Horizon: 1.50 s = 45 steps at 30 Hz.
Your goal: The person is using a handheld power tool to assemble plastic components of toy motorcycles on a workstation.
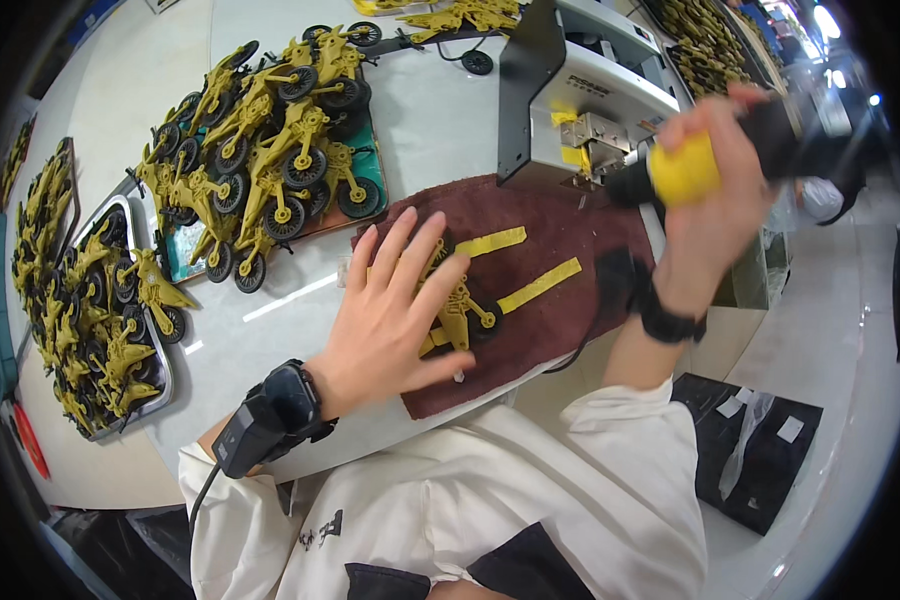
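My left hand point(395, 310) lies with fingers spread over an olive-yellow toy motorcycle point(455, 318), partly hiding it. The toy's black wheel shows beyond my fingers, and it rests on a maroon cloth point(560, 345). Two yellow strips point(538, 285) run across the cloth beside it. Blurred by motion, my right hand point(725, 180) is closed around a yellow and black electric screwdriver point(685, 170). Its dark nose points left, close to the metal outlet on the front of a grey screw feeder point(560, 90); I cannot tell whether they touch.
Many similar toy motorcycles are piled on a green tray point(372, 165) at the back left. More fill a metal tray point(163, 370) at the far left. A loose black wheel point(477, 62) lies behind the cloth. Below right sits a black box point(790, 460).
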Each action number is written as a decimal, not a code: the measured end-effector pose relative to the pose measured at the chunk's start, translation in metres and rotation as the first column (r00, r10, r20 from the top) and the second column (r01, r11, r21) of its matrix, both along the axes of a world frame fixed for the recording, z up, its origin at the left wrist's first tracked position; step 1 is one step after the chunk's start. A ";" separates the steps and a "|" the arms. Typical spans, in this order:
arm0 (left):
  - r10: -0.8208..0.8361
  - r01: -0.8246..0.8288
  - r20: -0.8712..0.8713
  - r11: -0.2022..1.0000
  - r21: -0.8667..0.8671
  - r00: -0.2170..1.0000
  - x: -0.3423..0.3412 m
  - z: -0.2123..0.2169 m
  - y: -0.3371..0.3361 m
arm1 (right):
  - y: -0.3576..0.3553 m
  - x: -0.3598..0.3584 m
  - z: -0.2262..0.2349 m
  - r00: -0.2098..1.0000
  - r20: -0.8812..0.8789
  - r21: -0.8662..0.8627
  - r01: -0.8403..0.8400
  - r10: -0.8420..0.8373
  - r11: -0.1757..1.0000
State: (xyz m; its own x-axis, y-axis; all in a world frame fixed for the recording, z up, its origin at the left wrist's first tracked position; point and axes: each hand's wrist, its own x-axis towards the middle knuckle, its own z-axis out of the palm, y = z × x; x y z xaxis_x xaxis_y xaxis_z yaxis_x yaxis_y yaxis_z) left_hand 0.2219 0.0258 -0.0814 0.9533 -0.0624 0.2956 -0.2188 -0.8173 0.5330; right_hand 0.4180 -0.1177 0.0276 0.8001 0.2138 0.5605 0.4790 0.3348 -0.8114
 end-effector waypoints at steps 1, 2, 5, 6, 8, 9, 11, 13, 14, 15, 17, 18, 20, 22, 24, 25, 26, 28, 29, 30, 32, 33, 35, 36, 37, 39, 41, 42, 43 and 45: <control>0.043 -0.041 -0.051 0.998 0.040 0.998 0.003 -0.004 0.000 | -0.005 -0.012 -0.007 0.984 -0.020 0.080 -0.177 0.179 0.981; 0.101 -0.092 -0.107 0.992 0.085 0.989 0.002 -0.005 0.000 | -0.011 -0.026 -0.013 0.930 -0.032 0.167 -0.356 0.366 0.919; 0.061 -0.048 -0.115 0.992 0.117 0.991 0.011 0.007 0.008 | -0.031 -0.062 -0.018 0.849 -0.022 0.042 -0.527 0.528 0.849; 0.059 -0.042 -0.111 0.988 0.152 0.992 0.012 0.008 0.009 | -0.026 -0.062 -0.025 0.840 0.027 0.030 -0.542 0.542 0.840; 0.096 -0.080 -0.108 0.987 0.137 0.990 0.008 0.003 0.002 | -0.019 -0.072 -0.036 0.876 0.025 0.026 -0.482 0.481 0.876; 0.117 -0.102 -0.124 0.987 0.126 0.985 0.008 -0.001 -0.004 | -0.018 -0.073 -0.037 0.874 0.020 0.025 -0.486 0.485 0.874; 0.134 -0.122 -0.138 0.989 0.089 0.981 0.008 -0.005 -0.013 | -0.016 -0.074 -0.039 0.896 0.039 0.113 -0.444 0.443 0.889; 0.031 -0.024 -0.126 0.998 0.059 0.992 0.011 -0.008 -0.011 | -0.017 -0.072 -0.032 0.885 0.050 0.106 -0.465 0.462 0.879; -0.071 0.075 -0.109 0.997 0.033 0.991 0.014 -0.010 -0.007 | -0.018 -0.071 -0.029 0.874 0.063 0.100 -0.485 0.481 0.869; -0.148 0.149 -0.151 0.989 -0.008 0.977 0.014 -0.009 0.002 | -0.017 -0.071 -0.029 0.867 0.064 0.112 -0.498 0.494 0.860; -0.153 0.149 -0.148 0.988 -0.039 0.977 0.010 -0.006 0.011 | -0.018 -0.073 -0.030 0.862 0.031 0.124 -0.506 0.506 0.854; -0.160 0.152 -0.144 0.986 -0.063 0.977 0.010 -0.007 0.015 | -0.015 -0.073 -0.034 0.858 0.004 0.143 -0.510 0.514 0.848; -0.132 0.129 -0.144 0.991 -0.031 0.981 0.006 -0.012 0.016 | -0.013 -0.074 -0.039 0.841 0.010 0.096 -0.539 0.540 0.837; -0.090 0.079 -0.145 0.994 -0.076 0.985 0.005 -0.020 0.010 | -0.013 -0.075 -0.041 0.844 0.006 0.039 -0.536 0.537 0.843; -0.082 0.070 -0.153 0.994 -0.083 0.985 0.005 -0.023 0.009 | -0.009 -0.072 -0.043 0.842 0.050 -0.008 -0.537 0.536 0.844; -0.060 0.050 -0.152 0.996 -0.068 0.987 0.004 -0.023 0.008 | -0.007 -0.071 -0.043 0.833 0.049 -0.001 -0.552 0.551 0.834; -0.038 0.030 -0.152 0.998 -0.053 0.988 0.004 -0.022 0.007 | -0.006 -0.072 -0.044 0.833 0.042 -0.003 -0.552 0.552 0.834; -0.037 0.029 -0.152 0.998 -0.054 0.988 0.004 -0.018 0.010 | -0.002 -0.070 -0.045 0.842 0.066 -0.041 -0.534 0.536 0.844; -0.040 0.033 -0.150 0.998 -0.049 0.988 0.004 -0.018 0.011 | -0.001 -0.069 -0.048 0.839 0.060 -0.045 -0.539 0.540 0.841; -0.038 0.030 -0.152 0.998 -0.056 0.988 0.004 -0.018 0.012 | 0.001 -0.069 -0.054 0.840 0.018 -0.008 -0.543 0.543 0.840; -0.034 0.027 -0.150 0.998 -0.054 0.988 0.004 -0.020 0.012 | 0.005 -0.070 -0.056 0.836 -0.030 0.025 -0.548 0.548 0.836; -0.032 0.023 -0.153 0.998 -0.060 0.988 0.005 -0.021 0.012 | 0.007 -0.071 -0.054 0.842 -0.054 0.044 -0.535 0.537 0.844; -0.032 0.024 -0.161 0.998 -0.053 0.987 0.006 -0.023 0.011 | 0.010 -0.070 -0.055 0.853 -0.075 0.070 -0.512 0.516 0.856; -0.024 0.015 -0.164 0.998 -0.055 0.986 0.005 -0.025 0.011 | 0.011 -0.070 -0.058 0.848 -0.080 0.070 -0.519 0.523 0.852; -0.018 0.008 -0.154 0.998 -0.061 0.988 0.005 -0.027 0.011 | 0.012 -0.070 -0.061 0.852 -0.080 0.077 -0.513 0.518 0.855; -0.011 0.000 -0.147 0.997 -0.071 0.989 0.005 -0.029 0.010 | 0.013 -0.073 -0.062 0.870 -0.095 0.083 -0.478 0.485 0.874; -0.004 -0.006 -0.134 0.997 -0.074 0.991 0.006 -0.028 0.009 | 0.016 -0.074 -0.062 0.867 -0.104 0.084 -0.481 0.488 0.873; -0.009 -0.001 -0.132 0.997 -0.075 0.991 0.007 -0.028 0.009 | 0.018 -0.074 -0.061 0.867 -0.103 0.088 -0.480 0.487 0.873; -0.003 -0.006 -0.131 0.998 -0.070 0.991 0.007 -0.029 0.009 | 0.020 -0.075 -0.061 0.867 -0.102 0.047 -0.485 0.487 0.873; -0.004 -0.004 -0.120 0.998 -0.066 0.993 0.008 -0.028 0.010 | 0.022 -0.078 -0.060 0.864 -0.097 -0.014 -0.498 0.495 0.867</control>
